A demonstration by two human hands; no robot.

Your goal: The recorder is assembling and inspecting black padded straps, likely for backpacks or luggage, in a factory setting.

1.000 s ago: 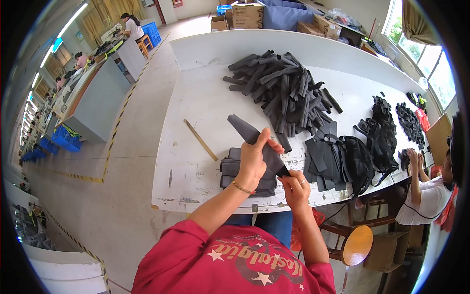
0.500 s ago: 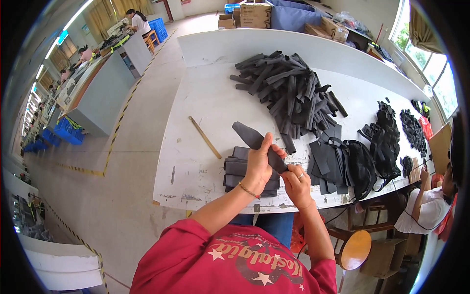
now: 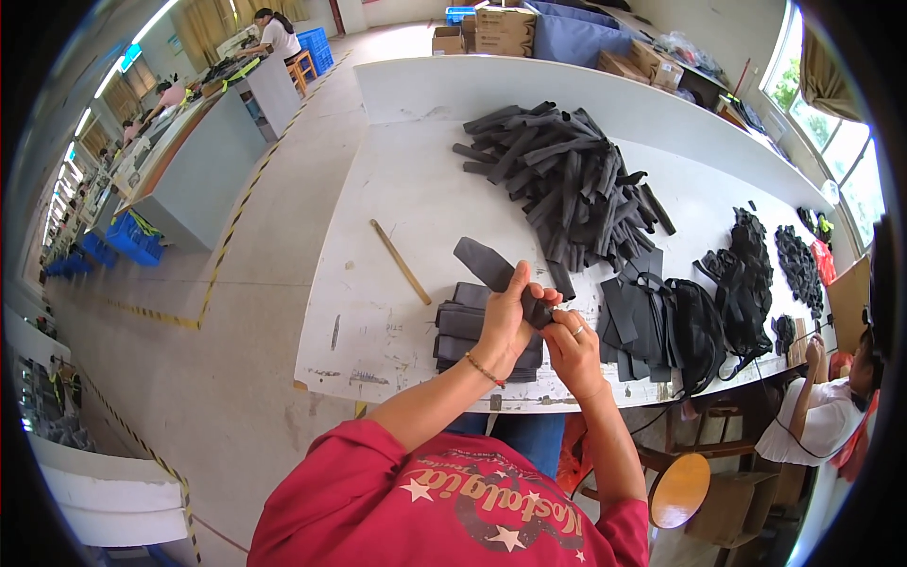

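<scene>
A dark grey fabric piece (image 3: 484, 264) with a tapered far end slants across my hands above the table. My left hand (image 3: 506, 319) is wrapped round its middle, thumb on top. At its near end my right hand (image 3: 573, 352), with a ring on one finger, pinches the fabric; the exact fingertip hold is partly hidden. Below my left hand lies a stack of folded dark fabric pieces (image 3: 459, 329), partly covered by my forearm. Beyond my hands rises a large heap of similar rolled or folded strips (image 3: 576, 180).
A wooden stick (image 3: 401, 262) lies on the white table (image 3: 350, 312) at left. To the right are flat dark panels (image 3: 620, 317), a black backpack (image 3: 697, 331) and black strap piles (image 3: 746, 274). A low partition (image 3: 425, 90) edges the table's back. Another person (image 3: 812, 406) sits at far right, near a round stool (image 3: 680, 491).
My hands have drawn closer together, and my right fingers have moved up over the near end of the fabric piece. The whole view has shifted slightly.
</scene>
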